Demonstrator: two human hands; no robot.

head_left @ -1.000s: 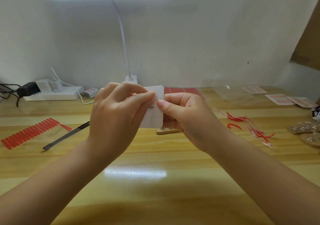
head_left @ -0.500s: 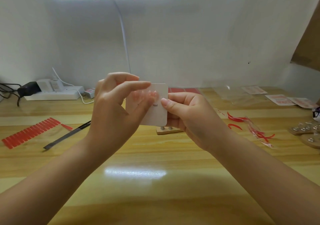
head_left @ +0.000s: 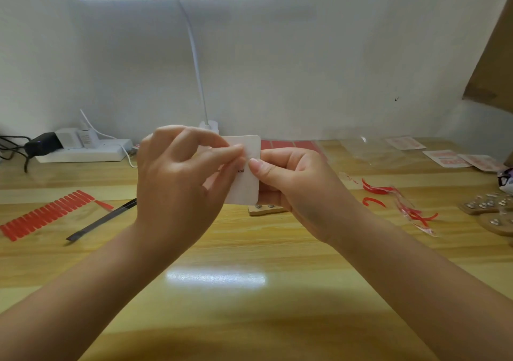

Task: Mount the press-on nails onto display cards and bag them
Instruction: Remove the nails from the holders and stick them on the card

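Both hands hold a small white rounded-corner display card (head_left: 248, 183) upright above the middle of the light wooden desk (head_left: 249, 249). The right hand (head_left: 299, 188) pinches the card's right edge, thumb on the near face and curled fingers behind it. The left hand (head_left: 177, 183) has its fingers curled, with the fingertips pressed together against the card's upper front; whether they nip something thin there I cannot tell. A few printed letters show on the card between the two hands.

On the desk at the left lies a slanted row of red press-on nails (head_left: 45, 215), with a dark flat metal tool (head_left: 101, 220) just beside it. A white power strip (head_left: 83, 153) sits by the wall. To the right lie curled red strips (head_left: 374, 190) and clear plastic bags (head_left: 369, 151).
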